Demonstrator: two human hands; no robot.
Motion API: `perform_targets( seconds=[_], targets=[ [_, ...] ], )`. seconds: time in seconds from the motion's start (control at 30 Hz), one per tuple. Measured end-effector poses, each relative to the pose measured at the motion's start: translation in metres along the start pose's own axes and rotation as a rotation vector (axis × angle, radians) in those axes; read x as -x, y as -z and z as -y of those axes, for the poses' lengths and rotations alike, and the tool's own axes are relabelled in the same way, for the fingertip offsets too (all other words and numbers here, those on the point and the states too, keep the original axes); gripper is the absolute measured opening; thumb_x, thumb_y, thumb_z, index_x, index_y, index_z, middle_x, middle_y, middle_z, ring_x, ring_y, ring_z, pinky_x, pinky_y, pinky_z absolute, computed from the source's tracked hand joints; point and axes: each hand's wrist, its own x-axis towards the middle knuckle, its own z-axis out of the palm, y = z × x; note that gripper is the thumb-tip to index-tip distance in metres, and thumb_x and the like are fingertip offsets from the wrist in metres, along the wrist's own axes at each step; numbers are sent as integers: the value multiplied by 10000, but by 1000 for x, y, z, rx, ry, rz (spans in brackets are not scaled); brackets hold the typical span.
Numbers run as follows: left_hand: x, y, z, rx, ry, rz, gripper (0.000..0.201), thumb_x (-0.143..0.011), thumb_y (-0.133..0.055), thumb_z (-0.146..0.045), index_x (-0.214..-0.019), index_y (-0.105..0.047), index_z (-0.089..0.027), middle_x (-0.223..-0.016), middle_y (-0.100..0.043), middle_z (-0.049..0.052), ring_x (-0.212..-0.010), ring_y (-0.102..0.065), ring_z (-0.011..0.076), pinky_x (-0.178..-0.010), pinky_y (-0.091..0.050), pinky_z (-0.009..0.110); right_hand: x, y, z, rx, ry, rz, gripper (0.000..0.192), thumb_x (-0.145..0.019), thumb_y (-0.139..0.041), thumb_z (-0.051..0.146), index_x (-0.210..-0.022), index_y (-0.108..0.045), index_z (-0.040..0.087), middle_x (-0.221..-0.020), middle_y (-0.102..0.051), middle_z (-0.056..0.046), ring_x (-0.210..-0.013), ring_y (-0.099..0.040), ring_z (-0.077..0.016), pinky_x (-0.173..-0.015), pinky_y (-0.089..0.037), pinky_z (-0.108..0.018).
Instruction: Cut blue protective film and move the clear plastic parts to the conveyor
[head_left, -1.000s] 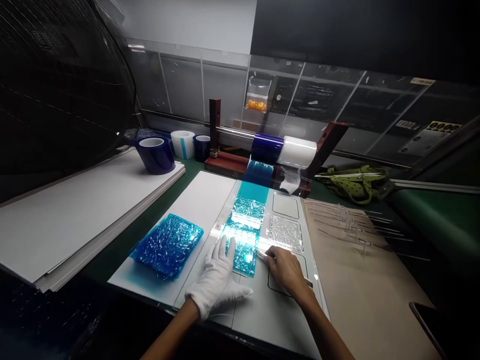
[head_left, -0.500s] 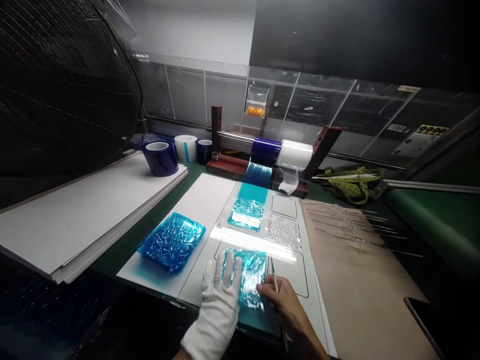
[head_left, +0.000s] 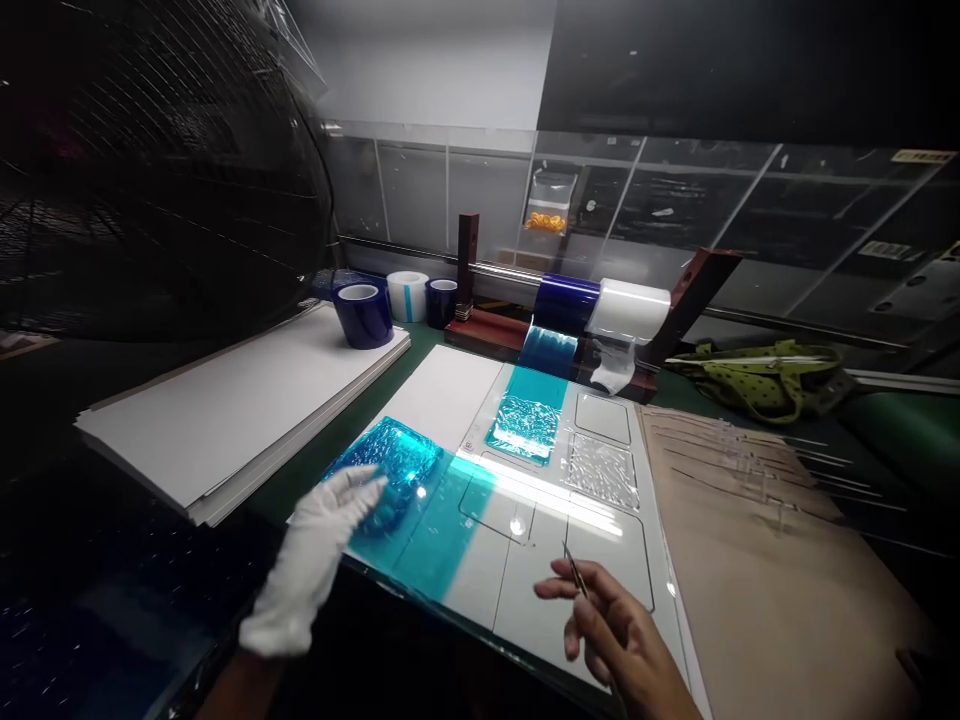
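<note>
My left hand [head_left: 322,550], in a white glove, is over the crinkled blue film stack [head_left: 409,460] at the left of the white board. Its fingers appear closed on a glossy blue film piece above the stack; thumb and grip are partly hidden. Teal tint spreads over the board beside it. My bare right hand [head_left: 619,625] holds a slim pointed tool [head_left: 576,572] between thumb and fingers, tip up, over the front right of the outlined clear sheet [head_left: 517,580]. Farther back, a teal film strip [head_left: 529,415] lies on the sheet, running from the blue roll [head_left: 566,302].
A white roll [head_left: 630,310] shares the rack's rod with the blue one. Stacked white boards [head_left: 247,400] carry a blue tape roll [head_left: 364,315]. A large fan [head_left: 172,180] stands left. On the right are brown board [head_left: 765,580] with thin wires and a green bag [head_left: 765,380].
My left hand has moved left from the sheet's front middle to the blue stack, and the blue film there is gone. My right hand has lifted away with the tool. The view has shifted left.
</note>
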Motion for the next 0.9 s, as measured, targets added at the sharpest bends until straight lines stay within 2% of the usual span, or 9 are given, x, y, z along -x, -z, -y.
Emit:
perform_targets(
  seconds=[0.07,0.2,0.4,0.5,0.6,0.67,0.73,0.8,0.9],
  targets=[
    [-29,13,-11,9,-26,-33,472,-677,-724,-491,-1040,-657,-197,-969,-710,47,-939,-652,194,-839,-535,300,-5,11,-5,75,0,-54,465,-784,-599,605,-1023,-616,207,-883,-638,-55,-606,-480,-118,-467,-356,-209],
    [-72,23,-9,17,-49,-79,512,-631,-749,-471,-1013,-650,-145,-842,-715,58,-755,-664,180,-685,-558,294,-9,27,-17,214,36,-158,450,-798,-589,590,-1031,-615,206,-754,-576,-16,-645,-498,-147,-549,-440,-236],
    [-84,17,8,-101,-87,-58,507,-641,-717,-535,-927,-675,-119,-751,-711,77,-678,-664,197,-636,-567,323,-7,37,-23,305,92,-322,426,-779,-609,570,-1016,-640,217,-807,-604,-18,-586,-502,-136,-522,-447,-245],
    [-84,17,6,-222,-140,-92,549,-676,-673,-575,-1000,-676,-132,-952,-711,112,-898,-665,258,-809,-552,390,-9,55,-26,367,74,-322,460,-759,-621,576,-1037,-634,209,-962,-634,-51,-640,-546,-151,-548,-486,-257],
    [-81,12,-3,-367,-230,-227,657,-687,-670,-582,-1201,-599,-179,-1388,-481,119,-1323,-367,355,-1118,-275,504,-14,83,-31,450,53,-360,486,-740,-612,591,-1031,-625,202,-1025,-650,-78,-822,-614,-224,-611,-527,-283],
    [-76,-3,-10,-510,-346,-278,699,-734,-629,-584,-1308,-511,-204,-1494,-341,89,-1407,-192,346,-1168,-125,506,-19,102,-33,563,70,-450,453,-761,-556,593,-979,-621,201,-991,-666,-83,-897,-624,-254,-649,-533,-306],
    [-70,-32,-14,-655,-518,-211,670,-794,-560,-577,-1346,-466,-209,-1486,-361,76,-1410,-203,312,-1171,-154,483,-26,117,-34,741,95,-536,378,-805,-485,540,-914,-613,202,-944,-676,-79,-894,-632,-251,-704,-517,-328],
    [-60,-74,-14,-748,-678,-15,654,-821,-521,-574,-1360,-450,-212,-1479,-379,76,-1409,-224,301,-1157,-216,477,-36,129,-32,894,100,-592,282,-835,-452,439,-863,-605,204,-916,-679,-68,-865,-635,-236,-739,-485,-332],
    [-44,-152,-10,-799,-822,420,722,-832,-482,-600,-1437,-325,-241,-1543,-250,86,-1424,-170,333,-1138,-215,544,-55,143,-28,986,77,-667,160,-831,-464,295,-806,-594,204,-885,-674,-64,-832,-625,-235,-710,-434,-325]
  ],
)
